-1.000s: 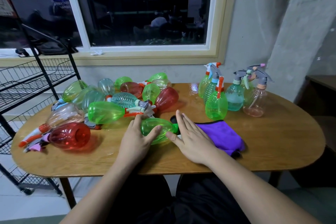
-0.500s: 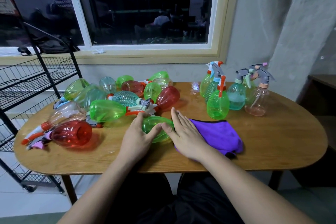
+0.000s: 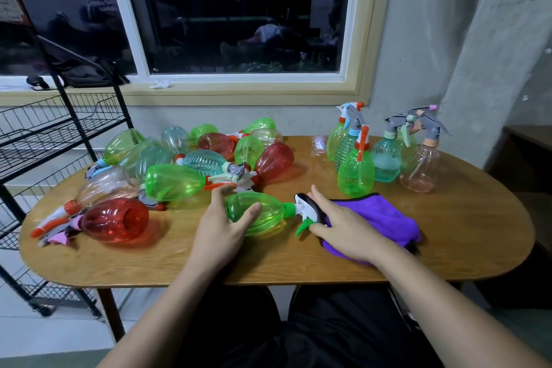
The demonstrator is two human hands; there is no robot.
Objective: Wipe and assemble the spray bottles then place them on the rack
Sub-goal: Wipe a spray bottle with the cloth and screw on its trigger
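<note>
The green bottle (image 3: 265, 212) lies sideways on the worktop (image 3: 448, 248), my left hand (image 3: 221, 227) has its grip curled round its body; my right hand (image 3: 343, 224) rests flat on the cloth (image 3: 385, 218). It is probably light, thin and slippery, so hold the wide body

The place looks like a plain back room used as a makeshift workroom, not a home. The wall (image 3: 418, 39) is bare, rough grey plaster. A wide window (image 3: 233, 18) is dark, with ceiling lights and figures dimly visible in the glass. An oval wooden desk (image 3: 448, 233) carries many cheap coloured plastic spray bottles (image 3: 176, 182), some heaped loose on one side and others standing together on the other. A black wire rack (image 3: 59, 140) stands just beside it.
</note>
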